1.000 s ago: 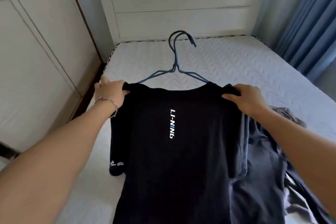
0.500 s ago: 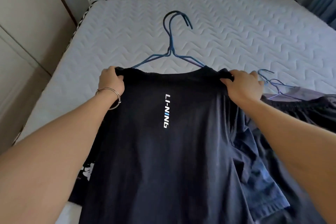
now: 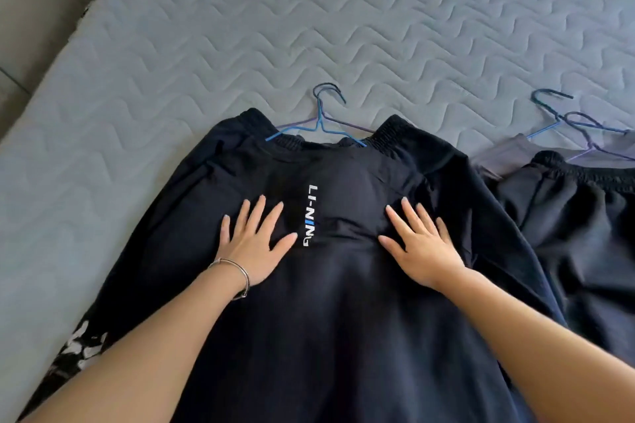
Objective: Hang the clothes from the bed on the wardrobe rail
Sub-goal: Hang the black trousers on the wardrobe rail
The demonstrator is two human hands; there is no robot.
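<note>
Black T-shirt (image 3: pixel 343 319) lettered LI-NING, now laid down on the bed (image 3: pixel 240 27), left hand (image 3: pixel 252 244) and right hand (image 3: pixel 421 247), shoulder grip released, pressing flat

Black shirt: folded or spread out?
Spread out. The shirt lies flat on the bed, logo up, left hand and right hand pressing open-palmed on it.

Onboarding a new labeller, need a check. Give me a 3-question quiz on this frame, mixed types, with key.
1. True or false: the left hand and right hand both lie flat, fingers straight, on the black shirt.
2. The bracelet is on: A) left wrist B) right wrist C) neither.
3. Fill in: the hangers past the collar lie on the ___.
Key: 1 true; 2 A; 3 mattress.
</note>
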